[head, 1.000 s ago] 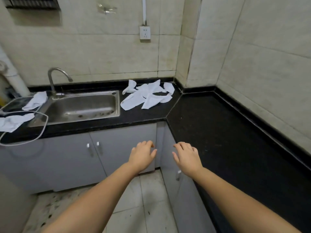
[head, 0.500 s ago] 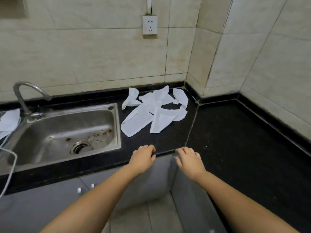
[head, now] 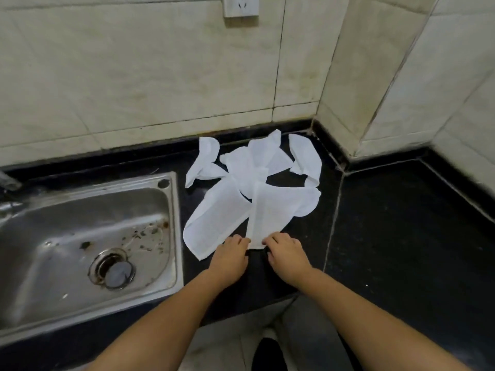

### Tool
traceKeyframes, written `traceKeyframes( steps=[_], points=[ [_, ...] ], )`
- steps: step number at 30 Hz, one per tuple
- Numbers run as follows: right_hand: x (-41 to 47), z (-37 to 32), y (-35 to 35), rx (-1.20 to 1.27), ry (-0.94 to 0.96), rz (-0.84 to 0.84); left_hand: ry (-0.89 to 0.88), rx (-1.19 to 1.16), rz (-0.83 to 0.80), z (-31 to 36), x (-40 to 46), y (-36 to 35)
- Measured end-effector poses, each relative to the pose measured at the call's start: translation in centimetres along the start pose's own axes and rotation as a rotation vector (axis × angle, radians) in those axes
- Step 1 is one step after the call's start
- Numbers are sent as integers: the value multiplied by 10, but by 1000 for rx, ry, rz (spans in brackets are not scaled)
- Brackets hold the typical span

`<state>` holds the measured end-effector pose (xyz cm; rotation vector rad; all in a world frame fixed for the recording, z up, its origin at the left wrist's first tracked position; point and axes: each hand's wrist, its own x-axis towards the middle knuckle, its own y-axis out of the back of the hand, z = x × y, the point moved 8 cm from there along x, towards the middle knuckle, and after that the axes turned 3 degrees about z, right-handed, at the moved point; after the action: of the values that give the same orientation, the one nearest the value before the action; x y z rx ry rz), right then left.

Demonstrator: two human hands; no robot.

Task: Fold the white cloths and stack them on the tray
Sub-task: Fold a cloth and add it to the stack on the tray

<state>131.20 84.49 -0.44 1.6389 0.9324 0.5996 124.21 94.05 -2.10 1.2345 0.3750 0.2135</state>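
The cloths (head: 257,188) are lying in a loose, crumpled heap on the black desk (head: 401,236), just right of the sink (head: 88,236) and near the far wall corner. Several pieces are overlapping: two longer ones are reaching toward the near edge, and smaller ones are lying at the far side by the dark back strip. The near cloth (head: 270,212), a long piece running from the heap toward the person, is ending between the two hands. The left hand (head: 230,259) is resting at that cloth's near left corner with its fingers curled down onto the edge; whether its grip is clamped on the fabric or only touching it, I cannot tell. The right hand (head: 288,257) is sitting at the near right corner in the same way, knuckles up, fingers bent, and its grip is equally unclear. The hands are lying close together, the cloth's end between them. The other long cloth (head: 214,223) is lying just left of the left hand, its near end touching that hand. A drain (head: 113,270) is sitting in the stained sink basin. A socket (head: 241,5) is showing on the tiled wall (head: 134,76) above.
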Motion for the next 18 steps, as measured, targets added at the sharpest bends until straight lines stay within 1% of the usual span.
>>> traceKeyframes(
  steps=[2, 4, 7, 9, 11, 12, 16, 18],
  points=[
    [22, -2, -10, -22, 72, -50, -17, 50, -18, -3, 16, -7],
    [36, -1, -20, -58, 123, -92, -40, 112, -3, -1, 30, -10],
    [49, 1, -23, -85, 179, -2, -51, 129, 50, 1, 44, -10],
    [53, 3, -22, -121, 175, 37, -42, 65, 94, -1, 49, -8],
    [56, 5, -16, -98, 171, 103, -65, -32, 148, 0, 51, -3],
    [57, 7, -8, -61, 155, 139, -82, -85, 175, 2, 53, 3],
    [59, 30, 24, 140, -15, 213, -109, -323, 299, 14, 62, 43],
    [55, 44, 48, 191, -116, 309, -134, -434, 336, 25, 65, 66]
  ],
)
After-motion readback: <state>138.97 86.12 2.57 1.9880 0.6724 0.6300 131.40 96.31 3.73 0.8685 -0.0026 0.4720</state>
